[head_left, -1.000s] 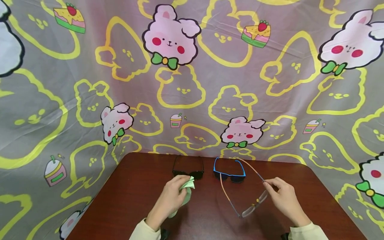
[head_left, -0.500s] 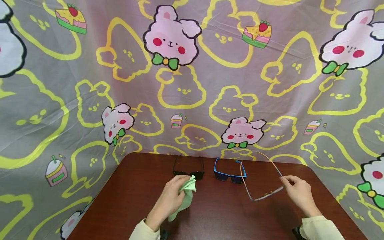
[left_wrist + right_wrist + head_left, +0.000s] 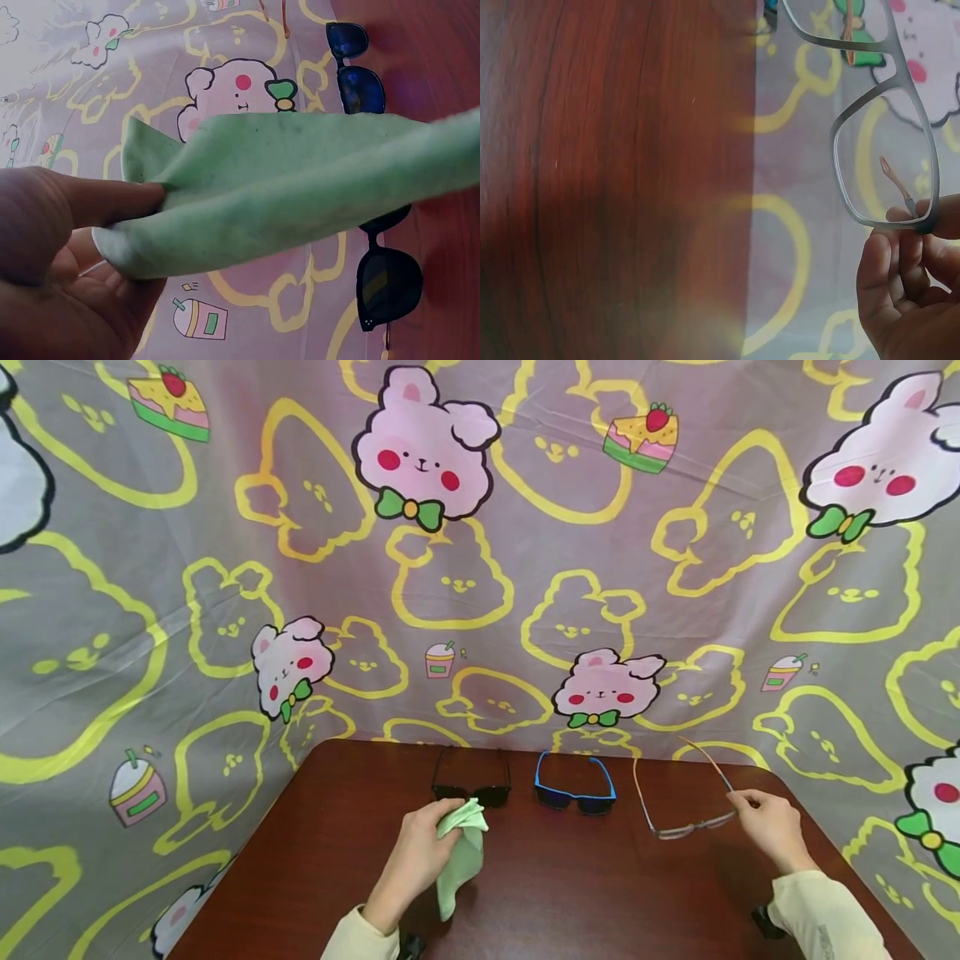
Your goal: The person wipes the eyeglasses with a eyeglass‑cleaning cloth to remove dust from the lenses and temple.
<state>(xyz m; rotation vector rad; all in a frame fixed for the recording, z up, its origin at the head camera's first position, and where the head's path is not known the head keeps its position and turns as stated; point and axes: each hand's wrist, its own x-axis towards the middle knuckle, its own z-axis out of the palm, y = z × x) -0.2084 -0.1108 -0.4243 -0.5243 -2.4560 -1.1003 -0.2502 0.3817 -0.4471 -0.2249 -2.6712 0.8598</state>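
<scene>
Two pinches hold limp cloth (image 3: 462,860) (left hand (image 3: 422,850)) and, toward the table's (image 3: 577,885) right edge, likely fragile eyeglasses (image 3: 677,832) (right hand (image 3: 772,830)), best held hinge-side.

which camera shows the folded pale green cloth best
The left wrist view: the folded pale green cloth appears large and close, though cropped at the right. The head view shows it smaller, hanging from the left hand; the right wrist view doesn't show it.
</scene>
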